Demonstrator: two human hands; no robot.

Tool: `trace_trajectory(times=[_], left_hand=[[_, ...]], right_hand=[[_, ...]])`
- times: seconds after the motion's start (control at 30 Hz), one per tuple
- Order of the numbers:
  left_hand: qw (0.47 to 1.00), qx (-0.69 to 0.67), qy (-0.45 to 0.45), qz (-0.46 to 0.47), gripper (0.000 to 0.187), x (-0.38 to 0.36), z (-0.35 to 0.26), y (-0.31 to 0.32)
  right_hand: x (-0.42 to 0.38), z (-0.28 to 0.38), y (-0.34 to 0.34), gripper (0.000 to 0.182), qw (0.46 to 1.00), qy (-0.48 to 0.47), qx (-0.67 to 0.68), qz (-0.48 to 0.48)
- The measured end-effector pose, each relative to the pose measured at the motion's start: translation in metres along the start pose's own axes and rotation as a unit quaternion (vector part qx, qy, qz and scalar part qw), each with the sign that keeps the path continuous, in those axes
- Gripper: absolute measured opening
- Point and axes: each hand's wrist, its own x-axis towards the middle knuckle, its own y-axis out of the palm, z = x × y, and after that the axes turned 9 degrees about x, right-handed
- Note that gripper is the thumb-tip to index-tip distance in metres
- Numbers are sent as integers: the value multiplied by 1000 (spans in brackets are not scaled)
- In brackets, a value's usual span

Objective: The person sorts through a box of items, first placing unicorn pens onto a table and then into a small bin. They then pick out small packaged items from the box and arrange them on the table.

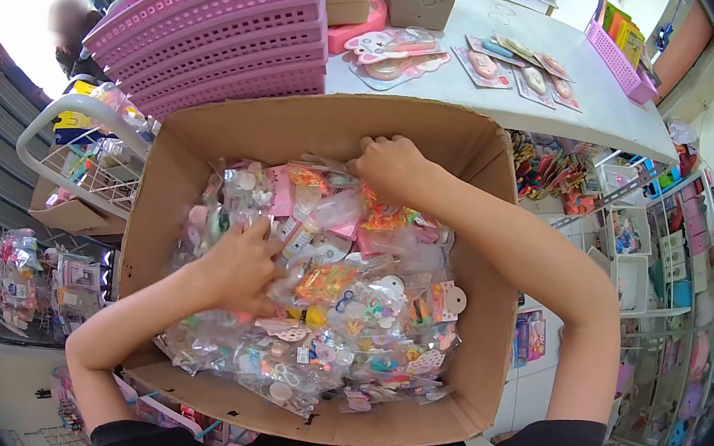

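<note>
A deep cardboard box (300, 417) stands in front of me, holding many small clear plastic packets (369, 312) of colourful trinkets. My left hand (242, 267) lies over the packets at the left of the pile, fingers spread and touching them. At the far wall of the box, my right hand (394, 166) is curled with its fingertips down among the packets; what they grip is hidden. Between my hands are packets with bright orange pieces (389, 213) and a pink card (281, 190).
Stacked pink baskets (219, 40) stand beyond the box on the left. A white table (444, 74) holds carded items (524, 70) and a pink basket (617, 63). A white cart handle (44, 112) is at the left, loaded shelves (679, 260) at the right. Another person (74, 37) is at the far left.
</note>
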Motion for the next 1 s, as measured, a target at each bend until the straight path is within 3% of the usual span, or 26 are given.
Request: trace_trajectory(times=[0.13,0.2,0.23,0.3,0.33,0.4,0.47,0.53,0.63,0.7,0.77,0.83,0.9,1.0], left_hand=[[1000,-13,4,-15,35,-21,-18,3],[999,-29,22,-23,35,-25,-21,3],[999,-33,18,-25,35,-25,-21,4],[999,-33,35,-2,35,-23,-18,2],[999,-34,33,-2,35,-21,-14,-3],[988,-146,18,38,37,-16,-4,-17],[982,-179,-7,54,43,-11,1,-12],[978,-141,-96,-119,55,-9,-3,-3],[975,-63,-96,-190,68,-5,-8,-4],[974,-53,-72,-208,72,-1,-9,-1],[972,-44,-47,-225,75,1,-10,5],[983,-65,-9,-169,79,4,-10,10],[981,-72,12,-178,79,6,-12,11],[978,-80,31,-188,75,9,-15,11]], right_hand=[[-3,4,-1,30,1000,-21,-9,-6],[-4,8,-1,32,983,-93,-16,-157],[-3,11,-2,32,983,-98,-17,-154],[-1,18,-5,35,970,-186,74,-135],[0,22,-3,35,970,-189,74,-134],[1,28,4,35,974,-193,108,-45],[-1,32,19,37,982,-173,71,-41],[0,32,31,38,988,-147,30,-38],[4,35,28,39,985,-158,10,-75],[3,38,15,41,990,-122,49,41],[2,40,-8,42,989,-88,80,92],[-7,36,-33,42,982,-52,111,142],[-22,26,-53,43,975,-74,207,20],[-35,6,-63,43,963,-92,250,-30]])
